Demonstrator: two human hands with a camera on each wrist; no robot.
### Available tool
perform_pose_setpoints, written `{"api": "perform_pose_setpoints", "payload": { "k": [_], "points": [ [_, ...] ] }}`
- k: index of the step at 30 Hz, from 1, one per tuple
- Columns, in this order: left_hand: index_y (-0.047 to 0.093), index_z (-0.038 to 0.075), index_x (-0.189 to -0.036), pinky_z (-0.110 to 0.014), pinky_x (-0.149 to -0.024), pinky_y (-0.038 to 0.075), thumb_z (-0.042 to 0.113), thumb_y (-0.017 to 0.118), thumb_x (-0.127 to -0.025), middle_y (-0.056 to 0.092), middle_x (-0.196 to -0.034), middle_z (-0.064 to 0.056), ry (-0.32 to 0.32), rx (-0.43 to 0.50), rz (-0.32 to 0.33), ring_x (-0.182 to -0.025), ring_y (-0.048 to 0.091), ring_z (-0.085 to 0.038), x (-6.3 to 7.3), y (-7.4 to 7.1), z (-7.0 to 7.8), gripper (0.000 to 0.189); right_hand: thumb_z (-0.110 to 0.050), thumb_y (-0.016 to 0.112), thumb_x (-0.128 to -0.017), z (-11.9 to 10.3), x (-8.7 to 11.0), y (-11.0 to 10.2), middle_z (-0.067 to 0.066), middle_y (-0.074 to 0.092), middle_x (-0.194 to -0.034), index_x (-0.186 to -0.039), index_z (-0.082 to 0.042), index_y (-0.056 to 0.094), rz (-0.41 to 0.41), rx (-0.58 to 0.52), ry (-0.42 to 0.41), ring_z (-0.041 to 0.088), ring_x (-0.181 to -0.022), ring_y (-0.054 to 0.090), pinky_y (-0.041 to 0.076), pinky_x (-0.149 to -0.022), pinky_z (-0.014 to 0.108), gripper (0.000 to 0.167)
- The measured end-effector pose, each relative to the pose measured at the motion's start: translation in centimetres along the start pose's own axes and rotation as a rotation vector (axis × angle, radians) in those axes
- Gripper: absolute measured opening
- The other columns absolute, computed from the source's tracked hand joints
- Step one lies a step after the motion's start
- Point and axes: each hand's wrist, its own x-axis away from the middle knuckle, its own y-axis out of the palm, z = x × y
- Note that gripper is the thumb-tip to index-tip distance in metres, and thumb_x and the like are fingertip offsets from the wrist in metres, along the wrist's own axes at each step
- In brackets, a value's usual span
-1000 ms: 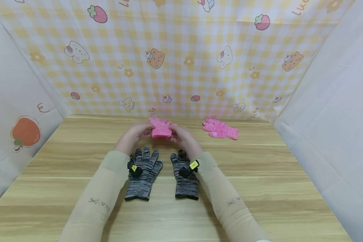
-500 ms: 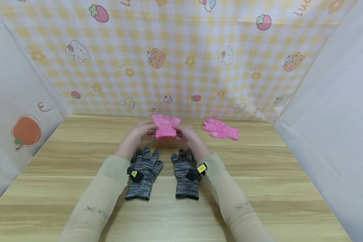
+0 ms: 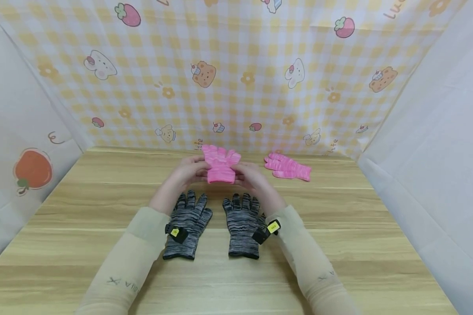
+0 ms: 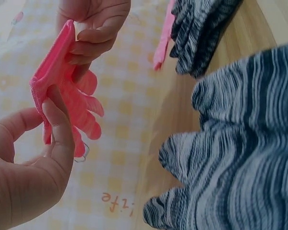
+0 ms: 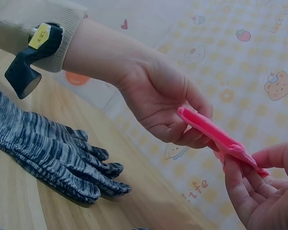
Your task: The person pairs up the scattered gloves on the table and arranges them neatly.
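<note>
A pink knit glove (image 3: 221, 162) is held up between both hands, above the back of the table, its fingers pointing away and its cuff toward me. My left hand (image 3: 187, 170) pinches the left edge near the cuff; my right hand (image 3: 252, 175) pinches the right edge. In the left wrist view the cuff of the pink glove (image 4: 57, 72) appears as a narrow slit, with thumb and fingers of the left hand (image 4: 36, 177) on its rim. The right wrist view shows the right hand (image 5: 273, 191) gripping the opposite cuff end.
Two grey-black striped gloves (image 3: 187, 223) (image 3: 241, 218) lie flat below the hands, partly covered by the wrist cameras. Another pink glove (image 3: 287, 167) lies at the back right of the wooden table (image 3: 339, 245). A checked curtain (image 3: 236, 100) hangs behind.
Both hands have carried the pink glove a little to the right, tilting it so more of its palm and fingers shows. The gloves on the table have stayed put.
</note>
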Motion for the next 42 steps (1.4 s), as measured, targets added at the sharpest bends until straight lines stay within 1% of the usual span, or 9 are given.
{"api": "perform_pose_setpoints", "payload": {
  "k": [6, 11, 15, 18, 22, 26, 30, 36, 42],
  "points": [
    [0.043, -0.003, -0.139, -0.031, -0.07, 0.056, 0.001, 0.059, -0.091, 0.067, -0.087, -0.009, 0.033, 0.023, -0.03, -0.071, 0.064, -0.018, 0.7, 0.9, 0.0, 0.051, -0.008, 0.053, -0.097, -0.2, 0.9, -0.8, 0.006, 0.064, -0.075, -0.106, 0.006, 0.06, -0.036, 0.023, -0.023, 0.013, -0.064, 0.061, 0.053, -0.059, 0.023, 0.018],
    [0.045, -0.004, -0.136, -0.032, -0.068, 0.056, 0.001, 0.059, -0.09, 0.067, -0.085, -0.009, 0.069, 0.018, -0.05, -0.069, 0.064, -0.018, 1.4, 1.7, -0.2, 0.048, -0.008, 0.054, -0.097, -0.5, 1.9, -1.5, 0.006, 0.064, -0.074, -0.102, 0.005, 0.06, -0.044, 0.033, -0.041, 0.013, -0.063, 0.06, 0.053, -0.058, 0.023, 0.016],
    [0.045, -0.005, -0.135, -0.031, -0.064, 0.056, 0.001, 0.058, -0.09, 0.067, -0.084, -0.008, 0.093, 0.034, -0.07, -0.067, 0.064, -0.018, 1.9, 2.5, -0.3, 0.048, -0.008, 0.054, -0.096, -0.5, 2.8, -2.0, 0.005, 0.064, -0.073, -0.108, 0.008, 0.059, -0.033, 0.047, -0.042, 0.013, -0.063, 0.059, 0.052, -0.058, 0.023, 0.02],
    [0.044, -0.005, -0.136, -0.03, -0.063, 0.055, 0.0, 0.058, -0.089, 0.067, -0.083, -0.008, 0.107, 0.044, -0.087, -0.065, 0.063, -0.017, 2.2, 3.2, -0.5, 0.049, -0.008, 0.053, -0.097, -0.5, 3.4, -2.5, 0.004, 0.064, -0.074, -0.115, 0.012, 0.055, -0.034, 0.072, -0.05, 0.012, -0.064, 0.06, 0.053, -0.059, 0.023, 0.027],
    [0.044, -0.004, -0.137, -0.034, -0.065, 0.056, 0.0, 0.058, -0.09, 0.067, -0.082, -0.008, 0.122, 0.023, -0.103, -0.064, 0.063, -0.016, 2.8, 4.1, -0.8, 0.05, -0.008, 0.053, -0.097, -0.3, 4.1, -3.4, 0.004, 0.065, -0.076, -0.119, 0.013, 0.054, -0.032, 0.101, -0.061, 0.012, -0.066, 0.061, 0.053, -0.061, 0.023, 0.031],
    [0.045, -0.003, -0.137, -0.033, -0.064, 0.056, 0.0, 0.057, -0.09, 0.066, -0.082, -0.007, 0.124, 0.011, -0.137, -0.063, 0.062, -0.015, 3.4, 5.2, -1.0, 0.048, -0.007, 0.052, -0.097, -0.3, 5.1, -4.2, 0.003, 0.067, -0.078, -0.118, 0.011, 0.055, -0.037, 0.117, -0.058, 0.012, -0.068, 0.062, 0.053, -0.063, 0.023, 0.029],
    [0.045, -0.002, -0.137, -0.027, -0.058, 0.054, -0.001, 0.057, -0.09, 0.066, -0.083, -0.009, 0.115, 0.012, -0.158, -0.061, 0.061, -0.015, 3.9, 6.0, -1.3, 0.048, -0.006, 0.052, -0.096, -0.3, 6.0, -5.0, 0.003, 0.068, -0.081, -0.118, 0.012, 0.055, -0.053, 0.12, -0.063, 0.012, -0.071, 0.064, 0.054, -0.067, 0.025, 0.028],
    [0.045, 0.0, -0.138, -0.026, -0.055, 0.053, -0.003, 0.058, -0.089, 0.067, -0.09, -0.011, 0.088, 0.023, -0.179, -0.06, 0.06, -0.015, 4.2, 7.2, -1.9, 0.051, -0.006, 0.052, -0.097, -0.2, 6.9, -6.2, 0.004, 0.068, -0.087, -0.126, 0.014, 0.049, -0.05, 0.161, -0.078, 0.014, -0.076, 0.065, 0.054, -0.07, 0.027, 0.036],
    [0.039, 0.001, -0.142, -0.027, -0.056, 0.054, -0.002, 0.058, -0.089, 0.067, -0.096, -0.015, 0.109, 0.007, -0.208, -0.062, 0.061, -0.016, 4.5, 8.2, -2.1, 0.057, -0.005, 0.053, -0.096, 0.2, 7.9, -7.2, 0.004, 0.068, -0.088, -0.125, 0.014, 0.05, -0.034, 0.199, -0.108, 0.014, -0.076, 0.064, 0.055, -0.068, 0.028, 0.035]
  ]
}}
